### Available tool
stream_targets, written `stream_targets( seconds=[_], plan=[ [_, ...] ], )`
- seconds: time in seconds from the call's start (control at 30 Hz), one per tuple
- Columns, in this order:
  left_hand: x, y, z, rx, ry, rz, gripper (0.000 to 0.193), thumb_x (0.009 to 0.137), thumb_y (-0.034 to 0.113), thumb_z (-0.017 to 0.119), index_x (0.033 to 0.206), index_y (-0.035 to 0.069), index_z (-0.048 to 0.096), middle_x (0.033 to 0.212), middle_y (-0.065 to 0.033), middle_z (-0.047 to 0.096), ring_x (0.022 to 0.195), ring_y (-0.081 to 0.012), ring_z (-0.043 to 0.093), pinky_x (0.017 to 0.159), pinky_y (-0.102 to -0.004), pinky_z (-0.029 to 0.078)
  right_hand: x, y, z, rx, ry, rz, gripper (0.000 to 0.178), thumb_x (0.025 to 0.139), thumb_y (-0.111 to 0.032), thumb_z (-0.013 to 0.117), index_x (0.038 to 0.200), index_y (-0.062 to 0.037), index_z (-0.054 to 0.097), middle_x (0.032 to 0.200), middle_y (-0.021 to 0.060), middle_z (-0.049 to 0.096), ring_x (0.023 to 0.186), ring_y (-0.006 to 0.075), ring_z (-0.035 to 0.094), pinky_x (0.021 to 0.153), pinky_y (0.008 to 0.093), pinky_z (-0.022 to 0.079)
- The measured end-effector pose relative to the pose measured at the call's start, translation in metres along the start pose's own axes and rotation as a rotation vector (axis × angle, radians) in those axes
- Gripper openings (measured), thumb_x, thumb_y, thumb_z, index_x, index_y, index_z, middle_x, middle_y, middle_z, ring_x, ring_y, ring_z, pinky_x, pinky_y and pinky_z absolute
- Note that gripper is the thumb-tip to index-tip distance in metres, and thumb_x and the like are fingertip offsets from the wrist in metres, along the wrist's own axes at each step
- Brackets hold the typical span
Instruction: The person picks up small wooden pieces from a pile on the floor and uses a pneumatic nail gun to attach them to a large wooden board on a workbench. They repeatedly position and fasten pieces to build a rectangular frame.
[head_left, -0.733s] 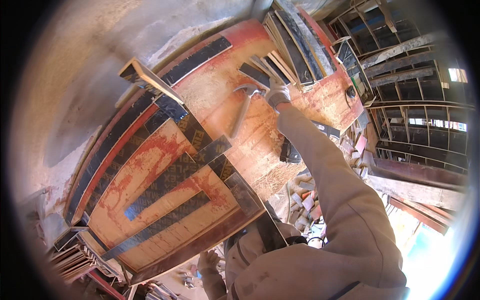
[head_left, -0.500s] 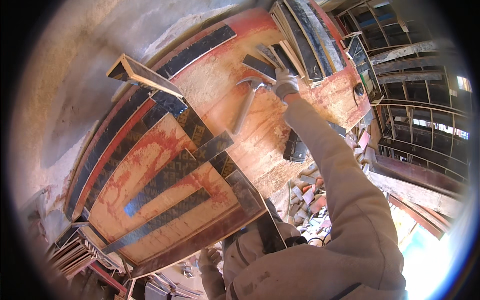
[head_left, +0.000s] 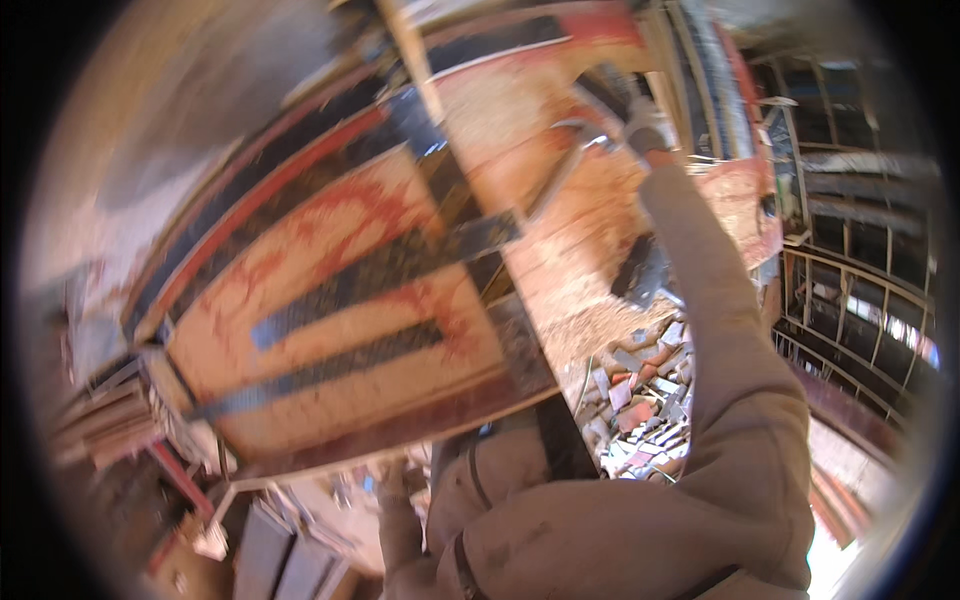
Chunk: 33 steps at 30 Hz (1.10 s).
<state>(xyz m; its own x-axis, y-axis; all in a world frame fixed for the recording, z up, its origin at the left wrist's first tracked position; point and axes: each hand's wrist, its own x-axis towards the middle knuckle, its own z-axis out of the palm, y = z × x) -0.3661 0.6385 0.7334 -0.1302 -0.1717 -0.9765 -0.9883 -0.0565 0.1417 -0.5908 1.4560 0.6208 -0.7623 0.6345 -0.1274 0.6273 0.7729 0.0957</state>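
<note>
On our counter [head_left: 575, 270] a hammer [head_left: 560, 175] at one o'clock, short boards [head_left: 600, 95] past it, long boards [head_left: 690, 85] toward two, strips [head_left: 340, 295] on our panel [head_left: 345, 215] at nine, offcuts [head_left: 640, 400] heaped off the edge at four

The person's right arm [head_left: 720, 300] reaches, extended, over the near edge of the worktop [head_left: 500, 115]; the gloved right hand [head_left: 645, 122] is blurred, its finger closure indeterminable. The left hand [head_left: 396, 477], also blurred, is low, outside that edge.

Blurred pale wall [head_left: 190, 130] at upper left, stacked thin boards [head_left: 115, 425] at left edge, dark grey panels [head_left: 262, 545] at lower left, heaped scraps [head_left: 635, 415] right of centre, dark slatted framework [head_left: 850, 290] at right, reddish planks [head_left: 833, 505] at lower right
</note>
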Motion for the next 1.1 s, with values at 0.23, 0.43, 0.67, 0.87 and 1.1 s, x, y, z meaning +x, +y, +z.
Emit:
stream_targets(
  seconds=[0.23, 0.43, 0.67, 0.87, 1.1],
  plan=[
    [-0.038, 0.004, 0.016, -0.125, 0.177, 0.296, 0.019, 0.093, 0.025, 0.068, 0.099, 0.006, 0.066, 0.074, -0.0046, 0.062, 0.057, -0.015, 0.058, 0.05, -0.0302, 0.049, -0.2, -0.121, -0.049, 0.559, -0.032, -0.628, 0.034, 0.083, -0.017, 0.075, 0.111, -0.0122, 0.058, 0.099, 0.0184, 0.066, 0.083, 0.0394, 0.07, 0.074, 0.0511, 0.055],
    [-0.054, 0.014, 0.036, -0.256, 0.14, 0.338, 0.033, 0.094, 0.027, 0.074, 0.111, -0.001, 0.067, 0.086, -0.0146, 0.073, 0.063, -0.0213, 0.069, 0.054, -0.0331, 0.057, -0.312, -0.229, -0.052, 0.151, -0.631, -1.068, 0.043, 0.079, -0.022, 0.076, 0.116, -0.0034, 0.062, 0.118, 0.0199, 0.058, 0.101, 0.0397, 0.063, 0.089, 0.0477, 0.052],
    [-0.055, -0.013, 0.026, -0.296, 0.12, 0.383, 0.04, 0.097, 0.032, 0.071, 0.122, 0.002, 0.067, 0.095, -0.0162, 0.075, 0.074, -0.0223, 0.072, 0.066, -0.0353, 0.059, -0.366, -0.349, -0.014, -0.041, -0.344, -1.159, 0.046, 0.082, -0.033, 0.076, 0.117, -0.004, 0.065, 0.117, 0.0153, 0.06, 0.111, 0.0329, 0.059, 0.09, 0.048, 0.048],
    [-0.051, 0.019, 0.042, -0.364, 0.139, 0.486, 0.044, 0.099, 0.04, 0.07, 0.121, 0.002, 0.068, 0.096, -0.0131, 0.074, 0.078, -0.0206, 0.071, 0.064, -0.0336, 0.059, -0.354, -0.394, -0.033, 0.05, -0.142, -1.143, 0.05, 0.069, -0.031, 0.08, 0.109, -0.0071, 0.06, 0.114, 0.0174, 0.055, 0.109, 0.0365, 0.056, 0.093, 0.0485, 0.045],
    [-0.006, 0.154, 0.022, -0.943, 0.029, 0.521, 0.061, 0.101, 0.058, 0.057, 0.124, 0.002, 0.062, 0.102, -0.0135, 0.071, 0.099, -0.0276, 0.068, 0.088, -0.0461, 0.055, -0.348, -0.335, -0.193, 0.57, 0.057, -1.242, 0.059, 0.074, -0.014, 0.08, 0.128, -0.003, 0.058, 0.118, 0.0211, 0.057, 0.105, 0.0419, 0.06, 0.089, 0.048, 0.051]
  ],
)
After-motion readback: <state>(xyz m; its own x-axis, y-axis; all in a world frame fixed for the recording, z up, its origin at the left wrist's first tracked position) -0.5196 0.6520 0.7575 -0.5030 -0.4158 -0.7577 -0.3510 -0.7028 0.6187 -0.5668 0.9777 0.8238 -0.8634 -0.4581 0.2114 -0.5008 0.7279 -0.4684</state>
